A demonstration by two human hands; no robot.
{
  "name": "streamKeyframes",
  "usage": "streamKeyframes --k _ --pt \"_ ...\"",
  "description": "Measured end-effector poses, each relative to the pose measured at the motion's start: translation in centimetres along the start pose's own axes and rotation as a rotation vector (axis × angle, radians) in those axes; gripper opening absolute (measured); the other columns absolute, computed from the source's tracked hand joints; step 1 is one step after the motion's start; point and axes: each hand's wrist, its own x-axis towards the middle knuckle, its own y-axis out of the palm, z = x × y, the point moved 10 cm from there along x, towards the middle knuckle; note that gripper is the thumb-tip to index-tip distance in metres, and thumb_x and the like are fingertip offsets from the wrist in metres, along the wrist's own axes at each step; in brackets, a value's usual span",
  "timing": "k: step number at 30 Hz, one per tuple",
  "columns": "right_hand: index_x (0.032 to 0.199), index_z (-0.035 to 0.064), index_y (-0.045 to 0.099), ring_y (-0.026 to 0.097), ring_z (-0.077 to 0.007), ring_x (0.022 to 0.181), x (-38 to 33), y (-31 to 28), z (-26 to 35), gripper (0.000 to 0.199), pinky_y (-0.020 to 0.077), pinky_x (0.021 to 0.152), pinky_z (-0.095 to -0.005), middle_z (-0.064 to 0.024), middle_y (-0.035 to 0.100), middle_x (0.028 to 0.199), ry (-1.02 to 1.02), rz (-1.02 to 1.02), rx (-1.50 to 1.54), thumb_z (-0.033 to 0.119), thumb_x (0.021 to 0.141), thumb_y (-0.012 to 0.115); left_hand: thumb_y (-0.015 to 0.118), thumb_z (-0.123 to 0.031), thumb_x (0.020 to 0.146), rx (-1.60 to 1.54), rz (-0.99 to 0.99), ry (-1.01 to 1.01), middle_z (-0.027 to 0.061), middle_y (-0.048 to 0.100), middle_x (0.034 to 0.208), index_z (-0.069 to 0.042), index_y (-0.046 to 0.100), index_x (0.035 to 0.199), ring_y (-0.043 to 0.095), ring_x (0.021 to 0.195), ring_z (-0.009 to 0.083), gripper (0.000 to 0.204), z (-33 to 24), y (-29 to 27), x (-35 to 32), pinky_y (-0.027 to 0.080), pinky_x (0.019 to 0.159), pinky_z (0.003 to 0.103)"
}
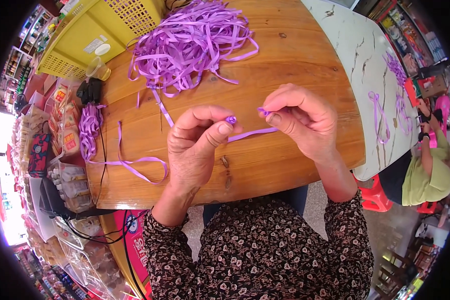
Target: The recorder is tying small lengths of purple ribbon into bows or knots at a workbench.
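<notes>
My left hand [191, 145] is closed in a pinch above the table, with a small rolled or knotted bit of purple ribbon [230, 120] at its fingertips. Facing it, my right hand [307, 122] pinches another bit of purple ribbon between thumb and forefinger. A narrow strip [252, 133] runs low between the two hands; whether it joins the pinched bits is hidden by the fingers. Beyond the hands lies a large tangled heap of purple ribbon [192, 45], one strand trailing toward my left hand. A loose curl of ribbon [145, 170] rests left of that wrist.
The wooden table [310, 60] carries a yellow perforated crate [77, 42], a clear plastic cup [99, 69] and a bundled purple ribbon [89, 130] at its left. A white marbled table [347, 45] adjoins on the right. Another person [427, 170] sits beside it near red stools [374, 197].
</notes>
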Motion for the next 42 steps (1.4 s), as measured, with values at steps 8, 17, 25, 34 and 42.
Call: streamKeyframes --k 8,17,25,34,42 --pt "0.096 -0.0045 0.06 0.058 -0.0161 0.079 -0.6 0.5 -2.0 0.021 0.0468 0.069 -0.0237 -0.0118 0.06 0.091 0.194 -0.17 0.19 -0.011 0.076 0.063 0.061 0.003 0.083 0.076 0.005 0.045 0.0045 0.061 0.093 0.001 0.062 0.099 0.057 0.086 0.0096 0.016 0.1 0.3 0.0 0.045 0.076 0.022" --pt "0.092 -0.0044 0.062 0.056 -0.0165 0.076 0.0 0.5 -1.2 0.017 0.0439 0.065 -0.0246 -0.0116 0.061 0.085 0.03 -0.052 0.022 -0.009 0.075 0.065 0.063 0.003 0.082 0.203 -0.009 0.109 0.0029 0.055 0.089 0.002 0.062 0.096 0.05 0.08 0.0084 0.014 0.0 0.4 0.3 0.04 0.071 0.021" --pt "0.096 -0.0009 0.064 0.057 -0.0107 0.084 -0.3 0.3 -2.5 0.015 0.0466 0.073 -0.0211 -0.0053 0.06 0.09 0.134 -0.056 0.091 -0.005 0.083 0.061 0.055 -0.006 0.09 -0.015 -0.013 0.026 0.0055 0.059 0.087 0.001 0.061 0.099 0.049 0.073 0.0073 0.013 1.0 0.7 0.2 0.04 0.066 0.02" --pt "0.112 -0.0008 0.052 0.058 -0.0108 0.08 -0.9 0.8 -3.7 0.027 0.048 0.07 -0.0214 -0.0071 0.059 0.089 0.314 -0.138 0.289 0.0 0.086 0.059 0.054 -0.01 0.092 0.049 0.1 -0.093 0.0043 0.064 0.077 -0.003 0.04 0.13 0.047 0.063 0.0011 0.041 1.7 2.8 0.0 0.033 0.056 0.014" --pt "0.107 -0.001 0.051 0.058 -0.0114 0.082 -0.7 0.8 -2.7 0.023 0.0481 0.072 -0.0219 -0.0082 0.06 0.092 0.291 -0.142 0.234 0.002 0.086 0.061 0.053 -0.008 0.092 0.112 -0.031 0.01 0.0055 0.064 0.082 0.002 0.057 0.111 0.056 0.063 0.0065 0.022 1.2 2.3 0.1 0.037 0.052 0.015"
